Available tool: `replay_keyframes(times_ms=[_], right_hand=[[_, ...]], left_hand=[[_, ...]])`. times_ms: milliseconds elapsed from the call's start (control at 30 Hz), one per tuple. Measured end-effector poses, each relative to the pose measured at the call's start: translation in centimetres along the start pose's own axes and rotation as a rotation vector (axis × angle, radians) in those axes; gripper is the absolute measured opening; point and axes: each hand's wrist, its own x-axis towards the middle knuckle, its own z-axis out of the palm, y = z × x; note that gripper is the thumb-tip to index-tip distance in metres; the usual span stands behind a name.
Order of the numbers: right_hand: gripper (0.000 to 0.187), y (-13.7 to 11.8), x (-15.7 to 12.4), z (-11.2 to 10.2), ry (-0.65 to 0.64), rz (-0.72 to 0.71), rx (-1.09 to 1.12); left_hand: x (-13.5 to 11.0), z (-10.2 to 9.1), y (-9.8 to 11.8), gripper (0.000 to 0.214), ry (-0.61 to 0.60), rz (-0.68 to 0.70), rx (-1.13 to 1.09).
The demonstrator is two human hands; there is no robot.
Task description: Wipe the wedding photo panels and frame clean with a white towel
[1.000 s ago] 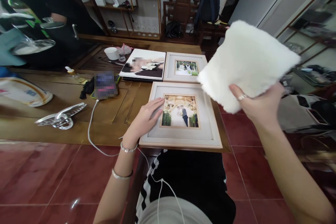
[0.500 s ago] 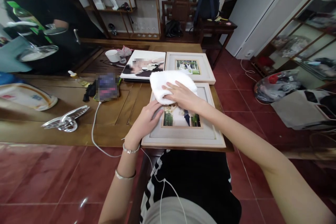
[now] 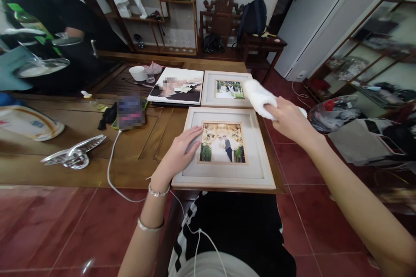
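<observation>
A white picture frame (image 3: 224, 177) with a wedding photo lies flat at the table's front right corner. My left hand (image 3: 178, 152) rests on its left border, fingers stretched out and holding nothing. My right hand (image 3: 287, 119) grips a fluffy white cloth (image 3: 258, 97), raised off the frame near its upper right corner, beyond the table's right edge. Behind lies a second white picture frame (image 3: 208, 91) with a smaller photo, its right end partly covered by the cloth. To that frame's left is a white photo album or print (image 3: 185, 75) showing a couple.
On the wooden table (image 3: 156, 138) lie a phone-like device (image 3: 130, 111) with a white cable, a silver winged ornament (image 3: 74, 152) and a white cup (image 3: 138, 73). A dark-clothed person (image 3: 78, 56) sits across at the left. A plastic bag (image 3: 338, 110) stands on the floor at right.
My right hand has lifted the white cloth off the front frame and moved right, uncovering the photo. My left hand stays on the frame's left border.
</observation>
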Motion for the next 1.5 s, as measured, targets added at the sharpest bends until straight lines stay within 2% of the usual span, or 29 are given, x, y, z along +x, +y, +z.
replay_keyframes(times_ms=[33,100,200,333,433,533,733,833,900,1033,1267,1400,1500], right_hand=[[0.051,0.0,-0.1,0.2,0.04,0.011,-0.006],[0.055,-0.9,0.0,0.9,0.039,-0.024,0.001],[0.058,-3.5,0.5,2.6,-0.061,-0.111,0.022],[0.047,-6.8,0.3,3.7,-0.134,-0.156,0.011],[0.043,-8.4,-1.1,2.7,-0.193,-0.187,0.016],[0.044,-9.7,-3.4,0.6,-0.274,-0.222,0.085],[0.06,-12.3,-8.3,-3.4,-0.408,-0.259,0.292],[0.059,-13.6,-10.0,-4.2,-0.403,-0.261,0.35],[0.06,-14.0,-10.3,-3.9,-0.383,-0.246,0.361],[0.063,-13.2,-8.8,-1.9,-0.301,-0.171,0.314],[0.056,-8.5,-2.4,2.5,-0.064,-0.008,0.153],[0.056,-7.1,0.2,4.0,-0.11,-0.045,0.108],[0.056,-7.6,0.3,3.9,-0.169,-0.084,0.086]], left_hand=[[0.0,0.0,0.0,0.038,-0.002,-0.005,-0.001],[0.0,0.0,0.0,0.039,-0.003,-0.013,-0.002],[0.0,0.1,-0.2,0.039,-0.005,-0.015,-0.004],[0.1,0.1,-0.4,0.039,-0.007,-0.006,-0.014],[0.0,0.1,-0.3,0.039,-0.008,-0.01,-0.017],[0.0,0.1,-0.2,0.038,0.005,-0.013,-0.022],[0.1,0.1,0.1,0.038,0.001,-0.013,-0.029],[0.1,0.0,0.1,0.038,-0.009,-0.015,-0.028],[0.1,0.0,0.1,0.038,-0.009,-0.016,-0.024],[0.0,0.0,0.0,0.039,-0.01,-0.006,-0.025],[0.0,0.0,-0.2,0.04,-0.003,0.002,-0.031],[0.0,0.0,-0.1,0.039,-0.006,-0.001,-0.036],[0.0,0.0,0.0,0.039,-0.002,-0.001,-0.039]])
